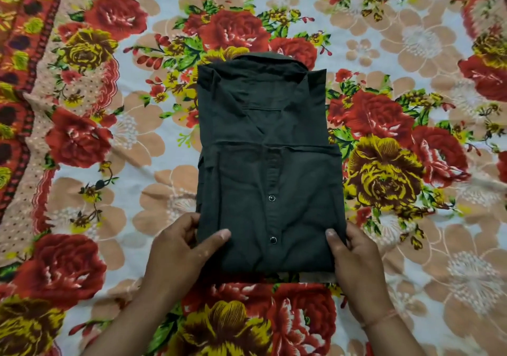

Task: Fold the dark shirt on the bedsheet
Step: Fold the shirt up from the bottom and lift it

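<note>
The dark shirt (263, 163) lies in the middle of the flowered bedsheet (137, 141) as a narrow rectangle, collar at the far end. Its lower part is doubled up over the body, and two snap buttons show on the placket. My left hand (181, 248) grips the near left corner, thumb on top and fingers round the edge. My right hand (354, 257) grips the near right corner the same way.
The bedsheet, printed with red and yellow roses on pale blue, covers the whole view. A red patterned border runs down the far left side. Nothing else lies on it.
</note>
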